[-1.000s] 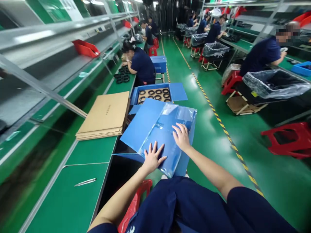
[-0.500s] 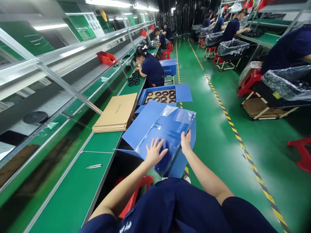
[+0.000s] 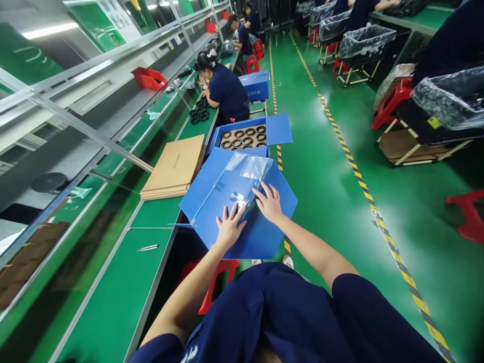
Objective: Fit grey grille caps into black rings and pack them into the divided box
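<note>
A blue corrugated-plastic box point(image 3: 203, 194) stands in front of my body, tilted, with side flaps sticking out. Clear tape point(image 3: 238, 195) and a shiny clear plastic patch point(image 3: 254, 166) lie across its surface. My left hand point(image 3: 229, 229) rests on the near part of the box, fingers spread. Further right, my right hand point(image 3: 269, 202) touches the taped edge with its fingers apart. Neither hand is closed around anything. The inside of the box is hidden.
Left is a green workbench point(image 3: 109, 297) with a pen point(image 3: 147, 248) and stacked cardboard sheets point(image 3: 176, 164). Beyond sits an open blue box of black rings point(image 3: 249, 132) beside a seated co-worker point(image 3: 229, 93). A red stool point(image 3: 221, 277) is below; a striped floor line point(image 3: 355, 171) runs right.
My right hand has let go of the box's right edge and moved up and left onto the taped edge. The box has turned and its taped face shifted left.
</note>
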